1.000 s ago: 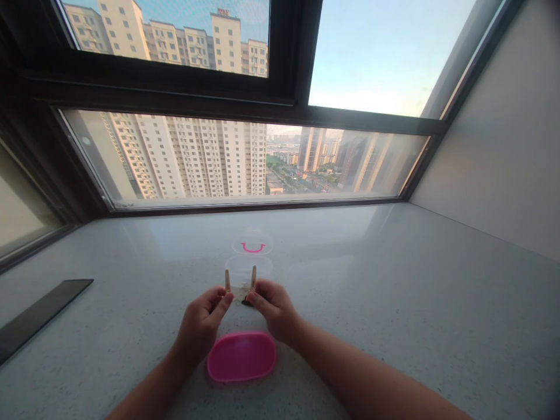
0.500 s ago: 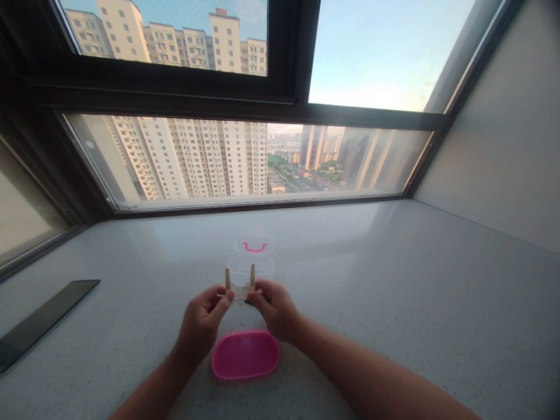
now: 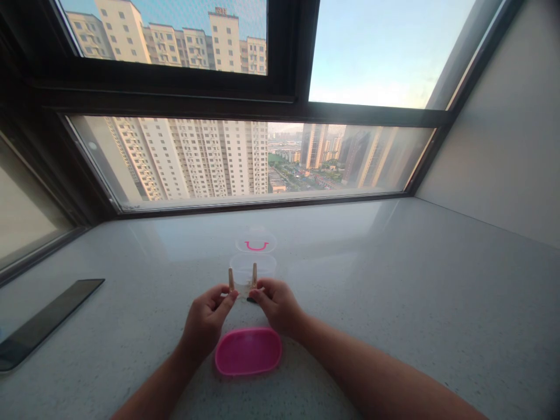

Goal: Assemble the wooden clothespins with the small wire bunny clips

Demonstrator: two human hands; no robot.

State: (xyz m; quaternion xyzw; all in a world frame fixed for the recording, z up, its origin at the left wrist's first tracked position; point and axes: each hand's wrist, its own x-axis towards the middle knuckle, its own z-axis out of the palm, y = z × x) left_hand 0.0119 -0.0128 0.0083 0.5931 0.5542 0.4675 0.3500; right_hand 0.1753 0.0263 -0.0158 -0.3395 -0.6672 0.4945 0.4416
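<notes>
Between the thumb and fingers of my left hand [image 3: 209, 318] is a narrow, light-brown clip [image 3: 231, 279] that looks like a clothespin, held upright. My right hand [image 3: 280, 306] pinches a similar upright clip [image 3: 254, 274]. A small dark piece [image 3: 251, 300] shows under my right thumb; its kind is unclear. The two clips stand a short gap apart. Just beyond them is a clear plastic box [image 3: 266, 265], its near part hidden by my hands. Nearer to me, below both hands, lies an oval pink lid or tray [image 3: 248, 352].
Behind the box lies a clear lid with a pink handle [image 3: 256, 246]. A dark flat slab, maybe a phone or tablet [image 3: 52, 321], rests at the left. The speckled white sill [image 3: 394, 280] ends at a dark window frame [image 3: 262, 205] and a side wall [image 3: 503, 151].
The whole view has shifted slightly, and the items appear a little further right. Both hands keep their pinch on the clips, with almost no movement relative to the box.
</notes>
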